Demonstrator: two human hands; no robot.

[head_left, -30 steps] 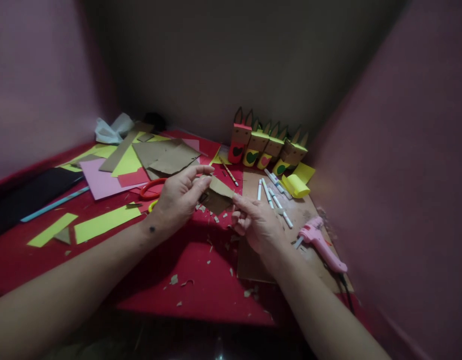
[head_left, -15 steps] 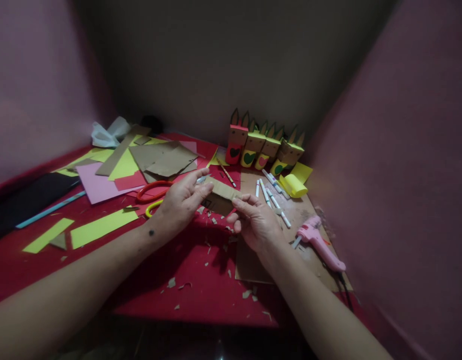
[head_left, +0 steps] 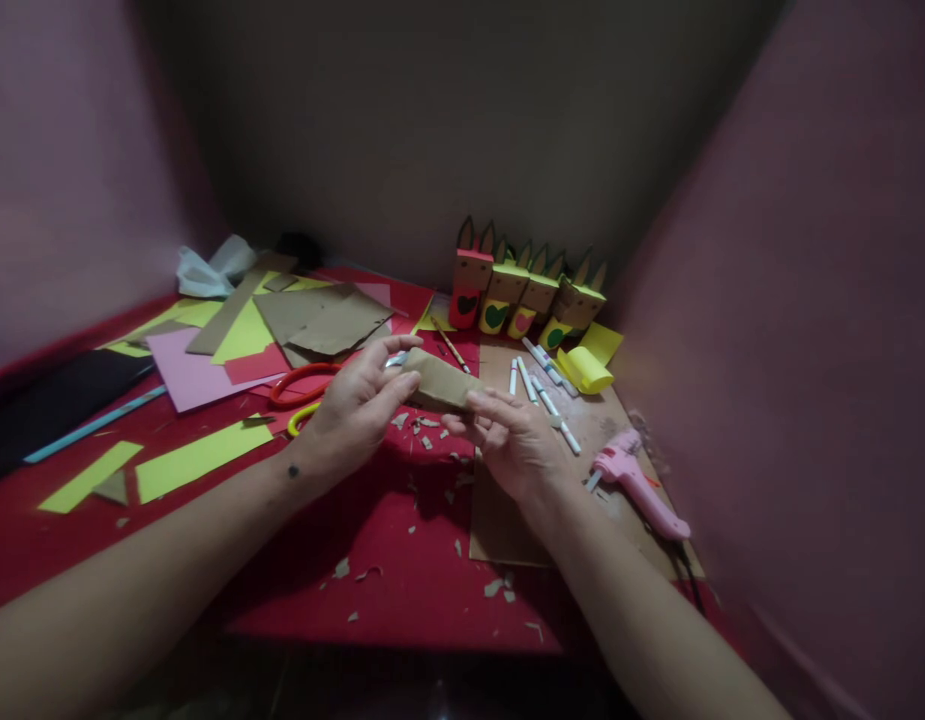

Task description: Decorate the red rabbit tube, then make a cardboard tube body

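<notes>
Between my two hands is a folded strip of brown cardboard [head_left: 441, 381], held above the red table with a plain face up. My left hand [head_left: 366, 400] is closed on its left end, thumb on the upper side and fingers behind. At the right end, my right hand [head_left: 511, 435] pinches it between thumb and fingers. Just left of my left hand lie scissors with red and yellow handles [head_left: 301, 385]; their blades are mostly hidden behind the hand. Cardboard scraps [head_left: 424, 432] litter the red cloth [head_left: 402, 560] below.
Several cardboard figures with pointed ears [head_left: 473, 285] stand at the back. White markers [head_left: 556, 412], a yellow paper roll [head_left: 586, 370] and a pink glue gun [head_left: 642, 485] rest on a cardboard sheet [head_left: 507, 530]. Coloured paper [head_left: 188, 370] and cardboard pieces [head_left: 327, 315] are heaped left. A pencil [head_left: 451, 345] lies behind my hands.
The cardboard strip has been turned between my hands: its broad plain face now shows where a printed side was visible before. Both hands still hold its ends.
</notes>
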